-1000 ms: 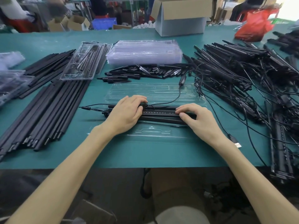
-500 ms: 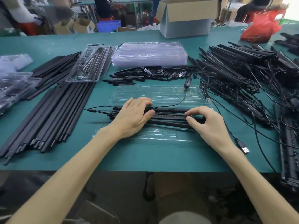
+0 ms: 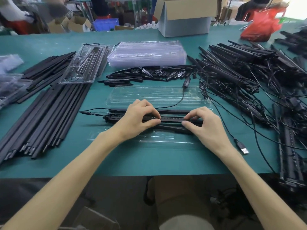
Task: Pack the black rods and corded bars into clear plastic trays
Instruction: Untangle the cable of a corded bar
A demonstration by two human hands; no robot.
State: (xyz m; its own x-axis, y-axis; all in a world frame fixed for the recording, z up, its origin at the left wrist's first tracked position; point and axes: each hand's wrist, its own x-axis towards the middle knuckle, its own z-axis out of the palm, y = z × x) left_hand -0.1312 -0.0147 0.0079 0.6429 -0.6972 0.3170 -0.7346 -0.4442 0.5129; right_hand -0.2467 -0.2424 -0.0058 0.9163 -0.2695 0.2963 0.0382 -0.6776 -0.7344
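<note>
Both bare forearms reach forward, left hand (image 3: 137, 119) and right hand (image 3: 206, 126) palm-down, curled fingers and thumbs pinching a long black bar (image 3: 171, 120).

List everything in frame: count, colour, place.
Black corded bar: one, black, over open tray, pinched by both hands.
Open clear plastic tray: one, clear, centre front.
Stack of clear plastic trays: one stack, clear, centre back.
Packed clear trays: count unclear, back left.
Long black rods: many, black, left.
Short black tubes: many, black, behind open tray.
Tangled black corded bars: many, black, right.
Cardboard box: one, brown, back.
Red plastic bag: one, red, back right.
Left hand: one, pinching bar.
Right hand: one, pinching bar.
</note>
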